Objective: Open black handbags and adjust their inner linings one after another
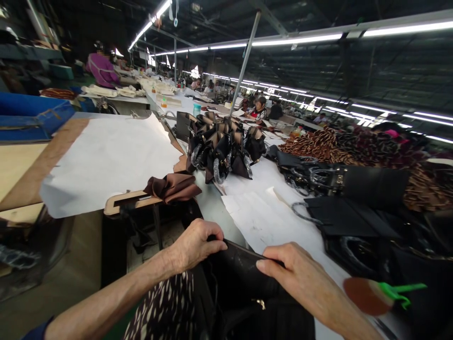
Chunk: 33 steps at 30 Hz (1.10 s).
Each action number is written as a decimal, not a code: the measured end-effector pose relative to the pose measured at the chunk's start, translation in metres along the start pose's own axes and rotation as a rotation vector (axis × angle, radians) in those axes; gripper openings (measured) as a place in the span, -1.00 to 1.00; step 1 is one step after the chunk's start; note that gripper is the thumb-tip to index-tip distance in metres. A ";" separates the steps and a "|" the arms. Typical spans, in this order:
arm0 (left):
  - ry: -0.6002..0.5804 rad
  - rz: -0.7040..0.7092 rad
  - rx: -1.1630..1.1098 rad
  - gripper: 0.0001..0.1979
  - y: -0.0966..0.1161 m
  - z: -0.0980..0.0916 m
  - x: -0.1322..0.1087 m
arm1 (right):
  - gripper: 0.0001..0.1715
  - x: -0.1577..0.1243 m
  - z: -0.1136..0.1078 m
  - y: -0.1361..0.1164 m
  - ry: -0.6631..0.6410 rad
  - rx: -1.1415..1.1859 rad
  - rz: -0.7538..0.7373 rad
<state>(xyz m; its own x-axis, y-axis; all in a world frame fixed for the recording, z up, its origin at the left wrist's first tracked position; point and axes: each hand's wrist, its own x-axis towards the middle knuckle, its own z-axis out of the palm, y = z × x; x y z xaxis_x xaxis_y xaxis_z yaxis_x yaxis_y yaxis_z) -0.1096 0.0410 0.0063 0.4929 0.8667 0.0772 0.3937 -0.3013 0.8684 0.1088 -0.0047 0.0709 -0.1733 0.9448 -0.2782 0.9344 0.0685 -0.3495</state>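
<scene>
A black handbag (pixel 244 278) with a small gold zipper pull (pixel 261 303) lies in front of me at the table's near edge. My left hand (pixel 201 243) pinches the left end of its top edge between thumb and fingers. Farther right along that same edge, my right hand (pixel 292 262) grips it with the thumb on the near side. The edge is stretched nearly straight between the two hands. The lower part of the bag runs out of view at the bottom.
Several black bags (pixel 222 146) stand bunched on the table ahead. More black bags (pixel 357 217) lie at right, near stacked brown pieces (pixel 322 146). A bottle with a green nozzle (pixel 371 295) is close to my right arm. White sheet (pixel 116 156) and brown cloth (pixel 173 187) lie left.
</scene>
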 end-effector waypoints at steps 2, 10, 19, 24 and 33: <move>0.005 0.014 0.020 -0.87 0.000 0.001 0.001 | -0.64 0.000 -0.002 -0.002 -0.016 0.003 0.003; 0.002 0.066 0.094 -0.86 0.000 0.002 -0.003 | -0.64 -0.002 -0.005 -0.001 -0.051 0.013 0.016; -0.078 0.154 0.238 -0.83 0.006 -0.004 0.001 | -0.64 0.003 -0.007 0.008 -0.149 0.167 -0.001; -0.119 0.132 0.201 -0.86 0.006 -0.005 0.000 | -0.67 0.006 -0.009 0.013 -0.202 0.237 -0.044; -0.189 0.196 0.211 -0.84 0.014 -0.009 0.005 | -0.66 0.012 -0.004 0.024 -0.195 0.286 -0.080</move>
<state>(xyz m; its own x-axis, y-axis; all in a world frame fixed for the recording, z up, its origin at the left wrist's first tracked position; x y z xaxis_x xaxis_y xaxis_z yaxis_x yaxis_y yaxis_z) -0.1084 0.0447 0.0230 0.7022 0.7012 0.1234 0.4196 -0.5476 0.7239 0.1301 0.0099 0.0631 -0.3242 0.8592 -0.3958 0.7953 0.0210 -0.6058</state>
